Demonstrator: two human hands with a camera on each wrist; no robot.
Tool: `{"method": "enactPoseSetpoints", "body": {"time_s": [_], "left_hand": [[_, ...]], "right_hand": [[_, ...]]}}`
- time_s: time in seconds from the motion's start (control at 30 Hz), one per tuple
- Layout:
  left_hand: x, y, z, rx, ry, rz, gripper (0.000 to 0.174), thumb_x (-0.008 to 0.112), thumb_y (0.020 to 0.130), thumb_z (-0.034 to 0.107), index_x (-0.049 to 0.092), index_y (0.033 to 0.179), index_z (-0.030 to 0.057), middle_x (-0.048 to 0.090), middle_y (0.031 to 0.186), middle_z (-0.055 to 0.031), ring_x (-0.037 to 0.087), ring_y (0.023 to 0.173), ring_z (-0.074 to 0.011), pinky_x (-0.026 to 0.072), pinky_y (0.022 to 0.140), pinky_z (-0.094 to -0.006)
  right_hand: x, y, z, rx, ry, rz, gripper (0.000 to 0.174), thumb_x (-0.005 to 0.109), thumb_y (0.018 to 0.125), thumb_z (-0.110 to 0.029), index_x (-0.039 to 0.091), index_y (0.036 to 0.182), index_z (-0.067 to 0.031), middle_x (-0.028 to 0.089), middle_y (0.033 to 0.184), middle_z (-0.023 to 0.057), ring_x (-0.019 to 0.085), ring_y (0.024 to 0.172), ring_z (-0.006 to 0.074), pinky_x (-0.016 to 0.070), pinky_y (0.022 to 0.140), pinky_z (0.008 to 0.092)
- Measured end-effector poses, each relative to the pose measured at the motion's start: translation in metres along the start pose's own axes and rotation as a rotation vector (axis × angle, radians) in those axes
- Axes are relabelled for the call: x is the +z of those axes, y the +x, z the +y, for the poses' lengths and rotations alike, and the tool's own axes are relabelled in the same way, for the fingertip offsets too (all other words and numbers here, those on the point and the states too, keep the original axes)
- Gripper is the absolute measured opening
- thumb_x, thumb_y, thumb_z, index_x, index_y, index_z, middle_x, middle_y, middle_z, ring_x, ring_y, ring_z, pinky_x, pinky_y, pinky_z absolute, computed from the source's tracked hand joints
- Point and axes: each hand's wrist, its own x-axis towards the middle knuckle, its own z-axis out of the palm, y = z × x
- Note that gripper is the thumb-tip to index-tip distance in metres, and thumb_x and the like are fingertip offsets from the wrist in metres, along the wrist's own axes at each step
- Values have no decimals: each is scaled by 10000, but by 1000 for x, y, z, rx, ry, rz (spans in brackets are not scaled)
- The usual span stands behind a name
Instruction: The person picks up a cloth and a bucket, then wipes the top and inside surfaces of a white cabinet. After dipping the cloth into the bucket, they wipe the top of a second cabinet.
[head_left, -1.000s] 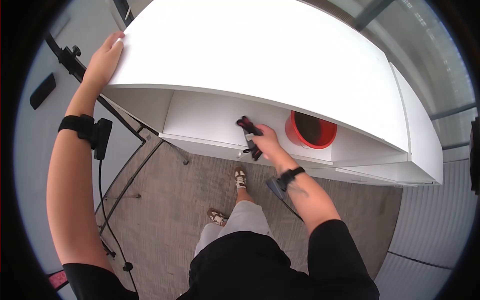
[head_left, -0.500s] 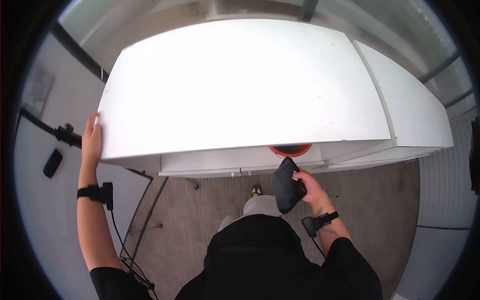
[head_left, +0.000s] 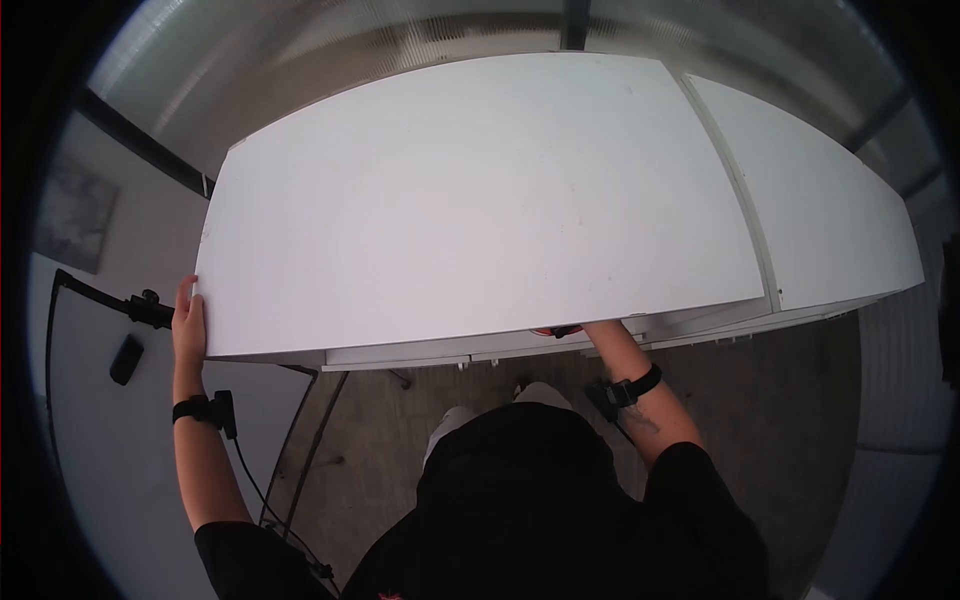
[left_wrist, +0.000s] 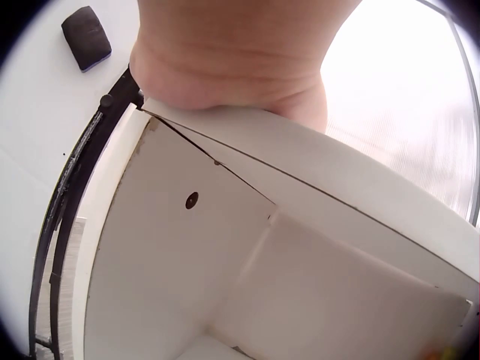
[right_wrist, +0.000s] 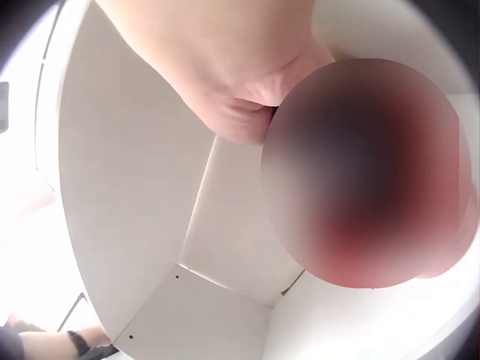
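White cabinet point(head_left: 440, 210), open-front compartment point(left_wrist: 165, 255); red bucket point(right_wrist: 453, 249) inside, mostly hidden from head view, blurred in right wrist.

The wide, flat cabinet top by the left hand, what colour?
The wide, flat cabinet top is white, clearest in the head view.

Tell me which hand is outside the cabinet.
The left hand, at the left edge of the large white cabinet; the right hand is inside it.

left hand point(head_left: 188, 325) and right arm point(head_left: 640, 395) extend forward.
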Motion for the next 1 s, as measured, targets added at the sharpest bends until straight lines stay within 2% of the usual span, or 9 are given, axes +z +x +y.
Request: {"method": "enactPoseSetpoints", "body": {"time_s": [0.13,0.3,0.5,0.7,0.83,1.0], "left_hand": [[0,-4,5,-10,9,6,386,438,915,189,502,1294,159,541,797,-14,467,677,-79,418,671,-241],[-2,-4,5,45,61,9,392,446,906,184,507,1293,159,514,772,-9,440,670,-77,398,657,-239],[1,-7,15,0,31,19,396,443,891,185,501,1282,160,512,776,-34,452,684,-105,408,688,-255],[2,-10,24,13,109,12,407,428,869,187,495,1268,146,545,807,-72,500,726,-148,431,752,-287],[1,-11,27,42,137,18,409,429,861,187,502,1260,134,555,796,-94,501,715,-150,434,739,-290],[0,-7,19,129,140,-11,408,438,869,182,507,1266,122,546,765,-76,483,675,-130,429,681,-273]], "right_hand": [[1,2,-1,-36,-9,-36,340,629,877,-164,580,1172,-3,626,1137,135,599,1030,234,495,862,354],[-16,3,4,-63,-33,-109,340,627,879,-168,580,1173,-5,626,1138,136,599,1031,236,495,862,354],[-9,-8,2,-124,-88,-175,339,624,881,-174,581,1174,-7,626,1139,137,598,1031,238,495,862,355],[16,-7,-2,-191,-121,-177,339,621,884,-179,582,1175,-10,626,1140,137,598,1032,239,495,862,356],[27,-7,-5,-238,-146,-161,338,620,886,-183,582,1175,-11,626,1141,138,598,1033,241,495,862,356],[41,0,-7,-240,-182,-64,338,618,888,-187,583,1176,-13,626,1141,139,598,1033,242,494,862,357]]}}
